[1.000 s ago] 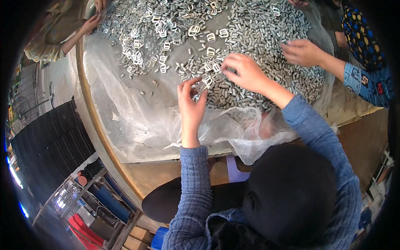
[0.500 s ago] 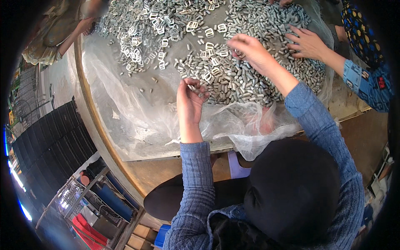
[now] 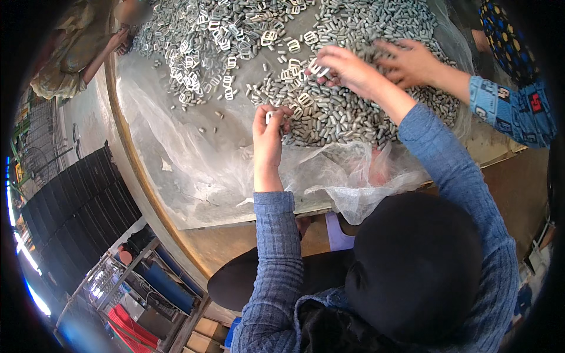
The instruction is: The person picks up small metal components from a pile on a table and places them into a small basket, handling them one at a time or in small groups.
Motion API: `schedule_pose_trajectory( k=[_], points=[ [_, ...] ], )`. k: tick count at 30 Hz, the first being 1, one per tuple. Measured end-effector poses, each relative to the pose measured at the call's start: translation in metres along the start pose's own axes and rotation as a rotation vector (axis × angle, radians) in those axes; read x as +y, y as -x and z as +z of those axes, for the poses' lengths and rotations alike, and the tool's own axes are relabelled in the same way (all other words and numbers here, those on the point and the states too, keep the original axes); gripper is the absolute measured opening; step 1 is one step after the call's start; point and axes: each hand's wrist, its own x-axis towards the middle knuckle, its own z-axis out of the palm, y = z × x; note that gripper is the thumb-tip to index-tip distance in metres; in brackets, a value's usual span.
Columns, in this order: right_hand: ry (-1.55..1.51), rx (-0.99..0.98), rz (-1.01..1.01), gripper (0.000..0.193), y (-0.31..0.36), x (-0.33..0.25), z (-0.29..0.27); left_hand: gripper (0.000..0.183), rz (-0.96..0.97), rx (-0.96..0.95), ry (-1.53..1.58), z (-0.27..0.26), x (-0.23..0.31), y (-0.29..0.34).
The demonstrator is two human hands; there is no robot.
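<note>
Pale metal slider buckles (image 3: 269, 38) lie among a spread of small grey cylindrical pellets (image 3: 353, 117) on the table. Close to the near left edge of the pellets, my left hand (image 3: 269, 138) is closed, with a pale buckle (image 3: 269, 117) pinched between thumb and fingers. Over the middle of the pile, my right hand (image 3: 353, 73) has its fingers curled round another buckle (image 3: 318, 69). Just left of my right hand a small cluster of buckles (image 3: 291, 72) rests on the pellets.
A co-worker's blurred hand (image 3: 412, 62) reaches in from the right, close to my right hand. Another person's hand (image 3: 120, 40) is at the far left. Sheer white netting (image 3: 353, 182) bunches along the near table edge. A wooden rim (image 3: 126, 144) bounds the left side.
A buckle now shows in my left hand's pinch. My right hand has shifted slightly left, with a buckle at its fingertips. The co-worker's hand has swept left toward mine.
</note>
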Motion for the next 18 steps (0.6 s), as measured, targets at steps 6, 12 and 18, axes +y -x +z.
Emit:
schedule_pose_trajectory(
  k=[6,12,18],
  points=[
    [0.648,0.153,-0.345,0.023,-0.021,0.012,-0.035,0.018,0.271,0.060,-0.705,0.030,0.008,-0.020],
    [1.541,0.238,-0.371,0.032,-0.027,0.020,0.022,0.023,0.439,0.072,-1.034,0.041,-0.007,-0.026],
    [1.113,0.158,-0.448,0.019,-0.041,0.017,-0.014,0.011,-0.025,0.005,-0.035,0.004,-0.002,-0.005]
  ],
)
